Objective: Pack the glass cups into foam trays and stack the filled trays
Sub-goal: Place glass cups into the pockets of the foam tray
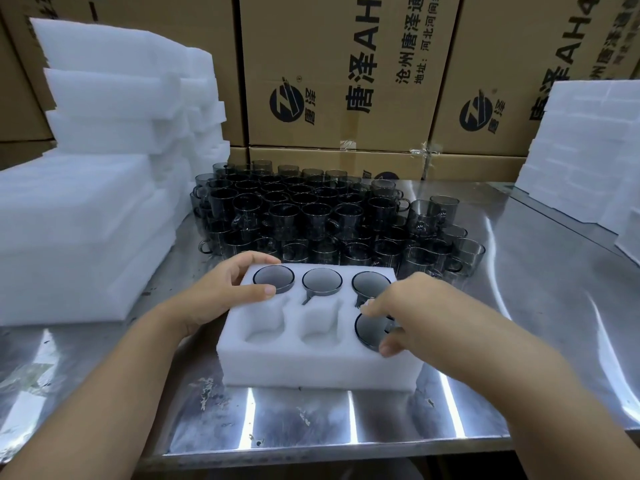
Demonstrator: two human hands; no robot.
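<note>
left hand (pixel 225 292) grips the foam tray (pixel 311 368) at its far-left corner; right hand (pixel 408 313) pinches the near-right glass cup (pixel 369 329) at its right rim. looks slick and brittle, so grip that rim firmly.

The right hand (pixel 412 306) is pinching the near-right cup (pixel 369 329) in the foam tray (pixel 311 362) and is covering its right side and handle. It is also hiding part of the far-right cup (pixel 367 284). The left hand (pixel 221 296) is masking the tray's far-left corner, its fingers (pixel 249 261) curling over the far edge. Behind the tray, the loose cups (pixel 311 216) are losing their nearest bases to its wall. The foam stack (pixel 79 237) to the tray's left is running off the picture's edge, as is the second foam stack (pixel 588 150) to its right. The top edge is cropping the cardboard boxes (pixel 339 71) behind the tray.
</note>
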